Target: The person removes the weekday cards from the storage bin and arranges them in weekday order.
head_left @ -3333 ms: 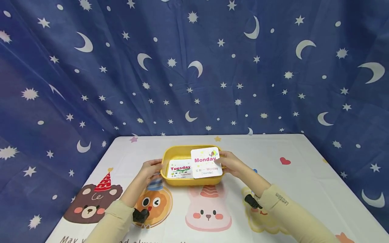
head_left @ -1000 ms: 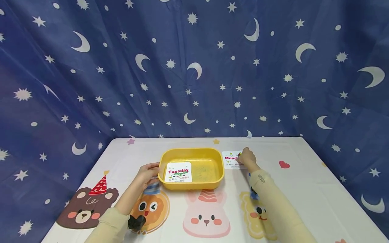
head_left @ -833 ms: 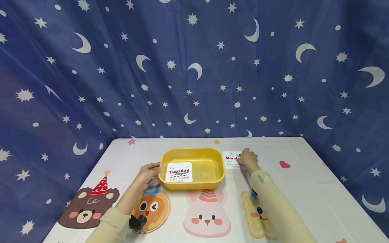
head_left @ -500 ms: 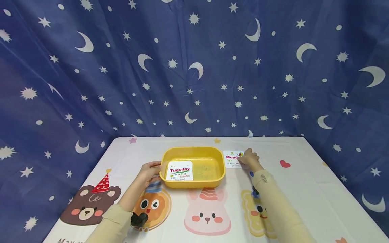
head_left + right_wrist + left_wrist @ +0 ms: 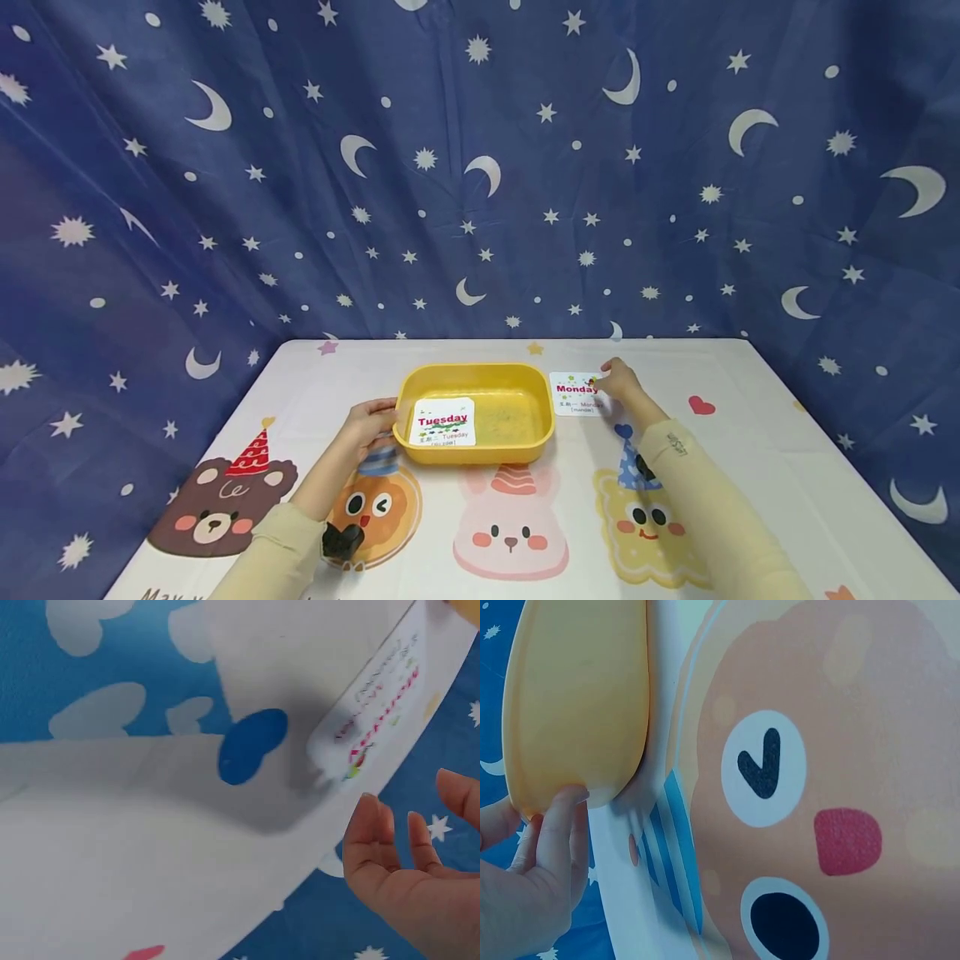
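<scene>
My left hand [image 5: 367, 425] grips the left end of a yellow plastic tray [image 5: 517, 417]. In the left wrist view, the fingers and thumb of the left hand [image 5: 536, 877] pinch the end of the tray [image 5: 581, 697]. Inside the tray, on its left side, lies a white "Tuesday" word card [image 5: 442, 423]. A white "Monday" word card [image 5: 574, 400] lies flat on the table, right of the tray. Beside that card's right edge is my right hand [image 5: 626, 387]. The right wrist view shows the right hand [image 5: 412, 885] with loosely bent fingers, holding nothing, apart from the card [image 5: 379, 709].
A white tablecloth [image 5: 765, 467] printed with cartoon figures covers the table. Behind it hangs a dark blue curtain [image 5: 525, 250] with moons and stars. A small dark object [image 5: 343, 542] sits at my left wrist.
The right hand has carried the Monday card from above the tray to the table on the right and let it go, fingers now drawn back. The left hand stays on the tray.
</scene>
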A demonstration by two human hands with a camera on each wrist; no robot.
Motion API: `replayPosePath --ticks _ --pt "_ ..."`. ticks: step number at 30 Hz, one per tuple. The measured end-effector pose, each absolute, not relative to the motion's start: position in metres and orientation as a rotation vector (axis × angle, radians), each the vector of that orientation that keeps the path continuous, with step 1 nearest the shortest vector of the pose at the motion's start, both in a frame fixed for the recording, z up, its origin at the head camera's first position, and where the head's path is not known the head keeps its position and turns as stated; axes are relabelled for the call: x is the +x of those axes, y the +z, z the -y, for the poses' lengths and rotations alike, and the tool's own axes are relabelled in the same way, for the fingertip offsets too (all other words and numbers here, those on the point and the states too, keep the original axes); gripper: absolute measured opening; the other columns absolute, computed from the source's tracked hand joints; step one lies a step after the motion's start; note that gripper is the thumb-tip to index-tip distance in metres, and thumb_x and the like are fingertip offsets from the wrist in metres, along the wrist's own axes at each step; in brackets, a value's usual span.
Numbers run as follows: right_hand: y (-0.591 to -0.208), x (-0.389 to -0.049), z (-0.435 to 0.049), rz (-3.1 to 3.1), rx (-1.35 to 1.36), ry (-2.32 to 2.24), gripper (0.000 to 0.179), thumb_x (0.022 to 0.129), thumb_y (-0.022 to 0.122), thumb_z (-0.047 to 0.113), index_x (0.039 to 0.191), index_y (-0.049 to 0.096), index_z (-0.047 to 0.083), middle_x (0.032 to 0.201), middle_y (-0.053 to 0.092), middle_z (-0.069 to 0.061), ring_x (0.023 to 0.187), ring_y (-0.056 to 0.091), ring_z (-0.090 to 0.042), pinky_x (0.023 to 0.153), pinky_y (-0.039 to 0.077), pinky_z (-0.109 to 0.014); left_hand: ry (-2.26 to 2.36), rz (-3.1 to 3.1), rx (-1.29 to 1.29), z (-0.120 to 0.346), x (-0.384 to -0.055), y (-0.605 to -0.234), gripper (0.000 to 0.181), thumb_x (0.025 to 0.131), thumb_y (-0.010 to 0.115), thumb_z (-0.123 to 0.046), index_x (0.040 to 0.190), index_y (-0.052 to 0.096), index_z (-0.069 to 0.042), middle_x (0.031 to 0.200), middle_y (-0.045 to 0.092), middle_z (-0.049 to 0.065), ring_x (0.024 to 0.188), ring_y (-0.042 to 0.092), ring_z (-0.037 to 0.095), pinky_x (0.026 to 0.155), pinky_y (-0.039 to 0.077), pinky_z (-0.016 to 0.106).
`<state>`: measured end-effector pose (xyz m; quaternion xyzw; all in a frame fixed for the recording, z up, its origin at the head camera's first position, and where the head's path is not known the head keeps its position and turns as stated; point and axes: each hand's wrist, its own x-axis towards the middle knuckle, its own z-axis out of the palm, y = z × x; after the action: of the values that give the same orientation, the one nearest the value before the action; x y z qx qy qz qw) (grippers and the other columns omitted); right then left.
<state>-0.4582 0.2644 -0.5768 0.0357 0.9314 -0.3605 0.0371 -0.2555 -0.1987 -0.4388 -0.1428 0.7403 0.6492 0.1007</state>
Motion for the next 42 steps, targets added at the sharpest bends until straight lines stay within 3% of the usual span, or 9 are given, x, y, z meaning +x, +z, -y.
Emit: replayPosePath --ticks 3,4,7,10,14,19,24,33,42 --pt "-0.572 -0.458 -0.259 -2.912 0.058 -1.114 0.043 0.078 0.069 0.018 0.113 0.051 0.0 0.106 0.058 -0.022 0.081 0.054 -0.028 0.065 0.051 -0.032 1.917 -2.18 -0.435 0.2 -0.256 -0.44 0.041 0.096 0.048 -0.002 0.135 0.043 0.006 0.126 0.051 0.023 0.086 0.062 0.017 0.068 0.059 0.025" --pt "-0.557 -0.448 -0.252 -2.886 0.074 -1.108 0.043 0.08 0.069 0.018 0.115 0.051 0.0 0.109 0.057 -0.022 0.082 0.054 -0.028 0.065 0.052 -0.034 1.917 -2.179 -0.439 0.199 -0.256 -0.441 0.041 0.096 0.048 -0.003 0.135 0.044 0.005 0.126 0.051 0.023 0.085 0.062 0.017 0.068 0.059 0.025" --pt "-0.501 -0.407 -0.225 -2.88 0.064 -1.12 0.036 0.079 0.067 0.012 0.109 0.053 -0.003 0.101 0.058 -0.023 0.068 0.05 -0.023 0.052 0.048 -0.028 1.921 -2.177 -0.43 0.199 -0.257 -0.441 0.041 0.096 0.048 -0.002 0.135 0.043 0.006 0.127 0.05 0.024 0.088 0.062 0.018 0.069 0.059 0.026" --pt "-0.444 -0.364 -0.2 -2.771 0.109 -1.172 0.036 0.085 0.062 0.008 0.116 0.05 -0.007 0.1 0.059 -0.022 0.07 0.054 -0.02 0.055 0.053 -0.027 1.921 -2.177 -0.435 0.199 -0.258 -0.44 0.041 0.096 0.048 -0.002 0.136 0.042 0.006 0.128 0.05 0.024 0.091 0.062 0.02 0.07 0.06 0.027" --pt "-0.416 -0.34 -0.182 -2.711 0.133 -1.282 0.033 0.089 0.054 0.004 0.119 0.048 -0.01 0.091 0.057 -0.017 0.071 0.056 -0.018 0.059 0.057 -0.025 1.919 -2.179 -0.447 0.2 -0.26 -0.438 0.041 0.096 0.048 -0.002 0.136 0.042 0.006 0.127 0.05 0.024 0.09 0.062 0.019 0.069 0.059 0.026" --pt "-0.405 -0.328 -0.169 -2.669 0.101 -1.372 0.03 0.09 0.053 0.004 0.117 0.051 -0.009 0.092 0.059 -0.017 0.078 0.06 -0.025 0.068 0.059 -0.031 1.913 -2.183 -0.439 0.2 -0.258 -0.437 0.041 0.096 0.048 -0.002 0.136 0.042 0.006 0.128 0.049 0.025 0.09 0.062 0.019 0.07 0.059 0.026" --pt "-0.4 -0.319 -0.153 -2.619 0.012 -1.444 0.027 0.089 0.056 0.003 0.113 0.055 -0.01 0.092 0.063 -0.021 0.08 0.065 -0.031 0.066 0.059 -0.029 1.917 -2.174 -0.454 0.201 -0.256 -0.438 0.041 0.096 0.049 -0.002 0.136 0.042 0.006 0.128 0.049 0.025 0.087 0.062 0.018 0.069 0.06 0.026" --pt "-0.398 -0.303 -0.117 -2.483 -0.131 -1.54 0.025 0.087 0.057 -0.001 0.109 0.057 -0.013 0.079 0.062 -0.012 0.069 0.063 -0.019 0.067 0.06 -0.032 1.925 -2.176 -0.454 0.201 -0.257 -0.439 0.041 0.095 0.049 -0.002 0.135 0.044 0.005 0.123 0.052 0.022 0.087 0.062 0.018 0.069 0.059 0.026" --pt "-0.417 -0.295 -0.083 -2.318 -0.146 -1.548 0.03 0.087 0.057 -0.002 0.114 0.055 -0.014 0.084 0.064 -0.015 0.066 0.064 -0.018 0.07 0.061 -0.037 1.908 -2.187 -0.451 0.2 -0.258 -0.437 0.041 0.095 0.049 -0.002 0.135 0.044 0.005 0.125 0.051 0.023 0.088 0.062 0.018 0.071 0.06 0.027"
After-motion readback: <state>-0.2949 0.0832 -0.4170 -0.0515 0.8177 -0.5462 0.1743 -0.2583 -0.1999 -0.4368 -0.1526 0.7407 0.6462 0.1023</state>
